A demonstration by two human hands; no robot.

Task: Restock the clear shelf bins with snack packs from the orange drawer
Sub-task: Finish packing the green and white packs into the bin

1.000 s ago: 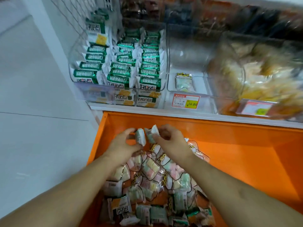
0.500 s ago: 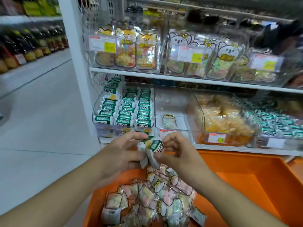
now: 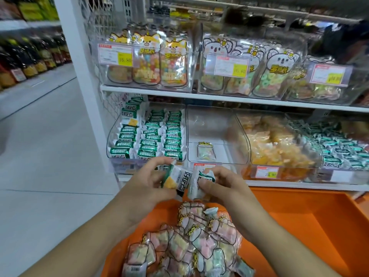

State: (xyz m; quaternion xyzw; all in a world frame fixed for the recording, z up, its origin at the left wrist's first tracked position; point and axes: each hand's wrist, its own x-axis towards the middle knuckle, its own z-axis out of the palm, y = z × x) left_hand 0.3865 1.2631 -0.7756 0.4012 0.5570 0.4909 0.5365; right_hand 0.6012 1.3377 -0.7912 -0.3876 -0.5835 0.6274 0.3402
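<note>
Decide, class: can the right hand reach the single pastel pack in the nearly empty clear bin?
Probably yes: the clear bin is open-topped just above the right hand, but that hand already grips a green-and-white snack pack.

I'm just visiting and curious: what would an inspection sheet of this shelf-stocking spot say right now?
Surface: orange drawer pulled open below the white shelf.
Job's things: green-and-white snack packs, one in the left hand, one in the right hand; bin of green-and-white packs well filled; middle clear bin holds a single pastel candy pack; pile of pastel candy packs in the drawer.
Clutter: nothing seen.
Grippers: left hand pinches its snack pack; right hand pinches the other, above the drawer.
Cables: nothing seen.
Surroundings: upper shelf bins of animal-shaped candy bags; yellow snack bin; price tags; bottles across the aisle.
</note>
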